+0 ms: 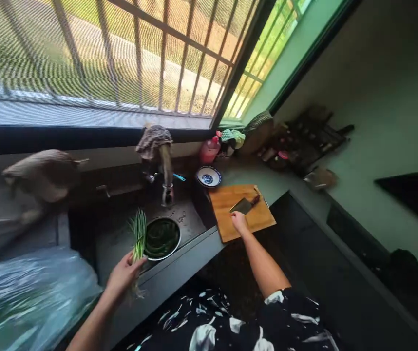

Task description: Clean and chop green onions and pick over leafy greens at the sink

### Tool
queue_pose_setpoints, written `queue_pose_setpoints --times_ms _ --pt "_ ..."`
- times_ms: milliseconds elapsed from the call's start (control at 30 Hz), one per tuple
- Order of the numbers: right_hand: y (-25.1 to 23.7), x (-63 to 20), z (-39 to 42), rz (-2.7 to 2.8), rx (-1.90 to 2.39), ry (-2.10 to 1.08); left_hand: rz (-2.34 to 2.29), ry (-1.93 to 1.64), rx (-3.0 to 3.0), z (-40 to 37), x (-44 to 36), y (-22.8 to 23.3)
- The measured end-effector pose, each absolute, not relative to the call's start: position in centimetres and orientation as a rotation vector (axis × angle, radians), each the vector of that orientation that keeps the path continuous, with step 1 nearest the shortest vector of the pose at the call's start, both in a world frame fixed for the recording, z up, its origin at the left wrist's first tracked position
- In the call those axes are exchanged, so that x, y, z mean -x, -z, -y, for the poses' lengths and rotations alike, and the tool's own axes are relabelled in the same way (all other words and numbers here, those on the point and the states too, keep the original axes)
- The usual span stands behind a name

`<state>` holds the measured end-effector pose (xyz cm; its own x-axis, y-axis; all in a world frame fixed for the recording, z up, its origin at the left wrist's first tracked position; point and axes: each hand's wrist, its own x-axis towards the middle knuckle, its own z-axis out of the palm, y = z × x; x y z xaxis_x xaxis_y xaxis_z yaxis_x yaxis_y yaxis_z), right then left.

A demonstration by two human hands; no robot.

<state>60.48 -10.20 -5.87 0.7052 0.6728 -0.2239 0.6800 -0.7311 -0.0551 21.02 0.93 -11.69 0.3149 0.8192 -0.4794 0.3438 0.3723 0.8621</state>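
A kitchen counter is seen from above, with a wooden cutting board (221, 202) placed at a corner of the worktop. A cleaver (244, 205) is laid on the board, its dark handle pointed toward the board's far right corner and its blade angled toward the near left.

A right hand (238, 222) is held over the near half of the board, close to the end of the blade. Its fingers are curled inward; whether the blade or the board is touched, or anything is pinched, cannot be told.

To the left of the board, well apart from it, a bunch of green onions (139, 236) is grasped in a left hand (124, 273). The fingers are wrapped around the pale lower stalks; the green tops are pointed upward, and thin roots are left hanging below the hand.

Between the onions and the board, a round bowl (180, 239) filled with something dark is set in the sink (194, 217). Beyond the bowl, to the board's far left, a faucet (167, 168) is draped with a brown cloth (154, 138). Just behind the board's far left corner, a blue-and-white plate (209, 177) is placed, and farther behind the board a red bottle (209, 149) is stood below a barred window (121, 58). At the far left of the board, the near corner is filled by a clear plastic bag (29, 287).
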Motion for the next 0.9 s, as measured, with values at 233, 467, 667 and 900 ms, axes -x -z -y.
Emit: queue_pose_setpoints --times_ms 233,467,667,900 --pt "8.9 -81.9 12.1 -1.205 -2.541 0.145 -1.148 -0.386 -1.705 2.7 -34.9 11.1" --pt "10.8 -89.9 11.5 -1.785 -1.973 0.223 -0.991 -0.083 -2.113 2.5 -52.0 11.7" --pt "8.4 -91.5 20.3 -1.795 -2.348 0.462 -1.039 0.104 -2.247 2.1 -58.2 14.4" --pt "7.6 -78.5 19.4 -1.798 -2.757 1.011 -1.210 -0.215 -1.984 2.4 -57.0 17.2"
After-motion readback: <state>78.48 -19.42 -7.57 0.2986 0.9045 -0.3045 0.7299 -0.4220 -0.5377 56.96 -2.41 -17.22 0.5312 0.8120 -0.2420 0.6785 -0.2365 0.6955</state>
